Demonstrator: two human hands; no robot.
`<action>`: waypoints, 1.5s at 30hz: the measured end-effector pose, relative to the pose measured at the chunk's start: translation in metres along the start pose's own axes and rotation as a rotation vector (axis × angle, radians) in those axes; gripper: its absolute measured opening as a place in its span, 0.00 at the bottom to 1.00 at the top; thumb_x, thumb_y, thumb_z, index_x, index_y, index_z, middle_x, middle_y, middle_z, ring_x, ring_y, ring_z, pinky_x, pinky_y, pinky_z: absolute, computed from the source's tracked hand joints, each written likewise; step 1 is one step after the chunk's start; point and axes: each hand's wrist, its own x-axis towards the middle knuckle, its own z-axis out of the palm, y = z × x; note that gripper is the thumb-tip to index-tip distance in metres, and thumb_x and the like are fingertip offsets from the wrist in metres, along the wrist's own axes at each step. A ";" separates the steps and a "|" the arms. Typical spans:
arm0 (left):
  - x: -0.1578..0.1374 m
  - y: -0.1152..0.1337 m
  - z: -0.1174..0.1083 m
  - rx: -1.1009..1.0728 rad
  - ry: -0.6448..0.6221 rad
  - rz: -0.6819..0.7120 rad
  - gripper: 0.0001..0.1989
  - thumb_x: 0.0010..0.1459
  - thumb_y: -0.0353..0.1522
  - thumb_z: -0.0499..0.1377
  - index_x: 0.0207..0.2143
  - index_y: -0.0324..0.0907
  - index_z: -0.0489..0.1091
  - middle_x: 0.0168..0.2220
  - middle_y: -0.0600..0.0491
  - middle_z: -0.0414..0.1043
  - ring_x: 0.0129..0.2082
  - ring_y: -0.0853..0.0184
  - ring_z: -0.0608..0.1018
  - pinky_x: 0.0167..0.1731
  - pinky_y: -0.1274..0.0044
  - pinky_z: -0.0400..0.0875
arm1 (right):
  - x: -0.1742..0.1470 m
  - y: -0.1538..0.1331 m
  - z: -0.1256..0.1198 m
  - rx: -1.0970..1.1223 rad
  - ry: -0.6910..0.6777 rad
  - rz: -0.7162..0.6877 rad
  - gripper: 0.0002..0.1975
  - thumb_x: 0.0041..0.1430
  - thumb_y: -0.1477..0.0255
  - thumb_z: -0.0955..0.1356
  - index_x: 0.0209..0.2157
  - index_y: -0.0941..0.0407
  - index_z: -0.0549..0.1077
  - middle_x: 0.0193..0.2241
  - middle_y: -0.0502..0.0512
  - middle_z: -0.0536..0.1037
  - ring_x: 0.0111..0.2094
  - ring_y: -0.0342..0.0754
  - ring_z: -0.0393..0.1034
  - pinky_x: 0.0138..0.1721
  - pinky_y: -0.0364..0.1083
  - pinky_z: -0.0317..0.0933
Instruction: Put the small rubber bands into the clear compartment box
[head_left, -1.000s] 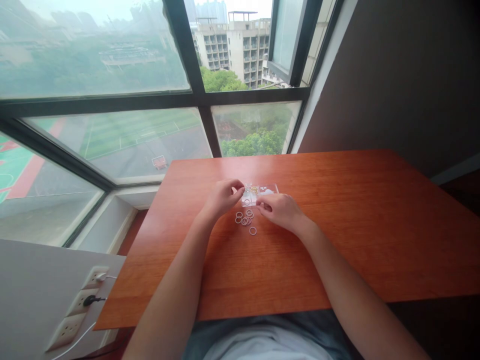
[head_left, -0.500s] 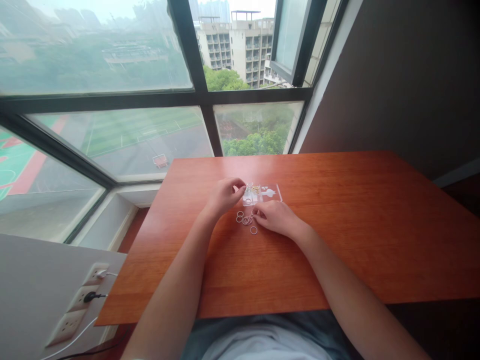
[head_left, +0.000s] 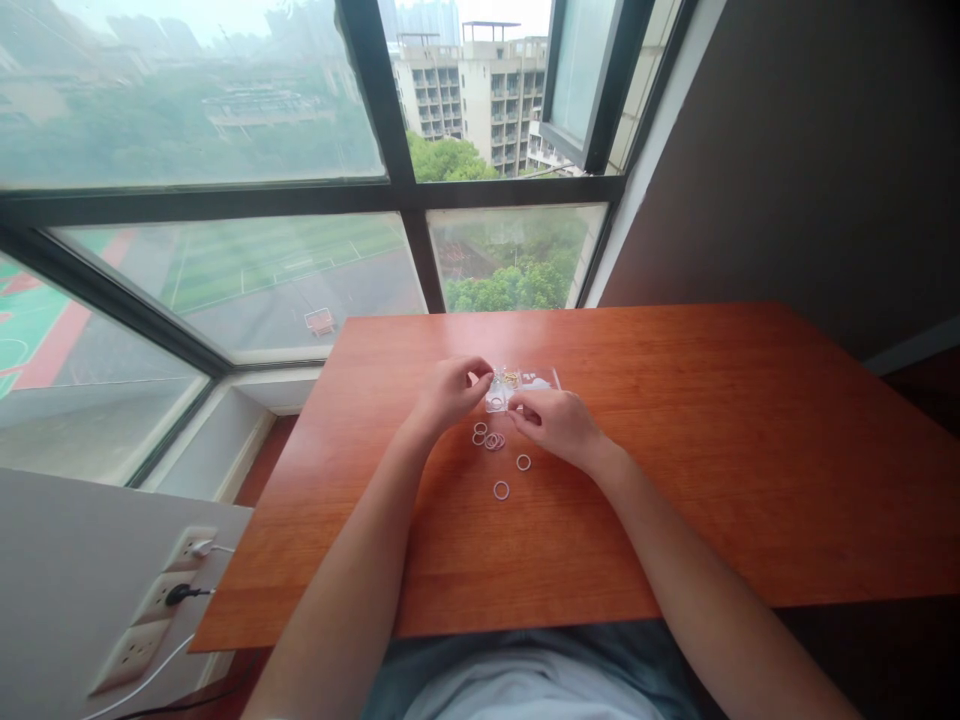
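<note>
Your left grip (head_left: 454, 388) has thumb and finger at the side of the clear case (head_left: 491, 396), which lies between your hands; I cannot tell whether they clasp it. Your right grip (head_left: 559, 418) is bunched beside the case, and I cannot tell whether anything is pinched inside. A cluster of pale rings (head_left: 494, 441) lies on the bench (head_left: 690, 420) just off that grip's fingertips, two lone rings (head_left: 502, 499) nearer you. They look light, stiff, perhaps slippery: pinch across the outer rim. The case seems brittle; steady its sidewall gently.
</note>
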 end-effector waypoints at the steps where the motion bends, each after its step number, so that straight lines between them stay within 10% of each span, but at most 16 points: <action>1: 0.000 0.000 0.000 -0.006 -0.005 -0.001 0.07 0.56 0.32 0.56 0.32 0.40 0.73 0.29 0.54 0.75 0.24 0.73 0.70 0.25 0.81 0.62 | 0.000 0.001 0.000 0.020 0.052 -0.002 0.06 0.58 0.71 0.65 0.33 0.54 0.75 0.25 0.48 0.75 0.26 0.41 0.65 0.29 0.41 0.51; 21: -0.002 0.024 0.000 -0.308 -0.227 0.050 0.12 0.58 0.36 0.56 0.31 0.36 0.73 0.26 0.53 0.71 0.26 0.73 0.67 0.26 0.81 0.60 | 0.000 0.004 0.001 0.012 0.205 -0.039 0.07 0.59 0.70 0.65 0.34 0.53 0.76 0.25 0.48 0.76 0.25 0.41 0.65 0.29 0.41 0.52; 45: -0.001 -0.006 -0.001 -0.030 -0.078 0.017 0.09 0.56 0.34 0.56 0.31 0.39 0.73 0.27 0.53 0.74 0.24 0.72 0.70 0.25 0.81 0.62 | 0.001 0.003 -0.005 -0.033 0.071 0.048 0.07 0.59 0.69 0.65 0.33 0.53 0.75 0.25 0.48 0.75 0.25 0.41 0.64 0.29 0.41 0.51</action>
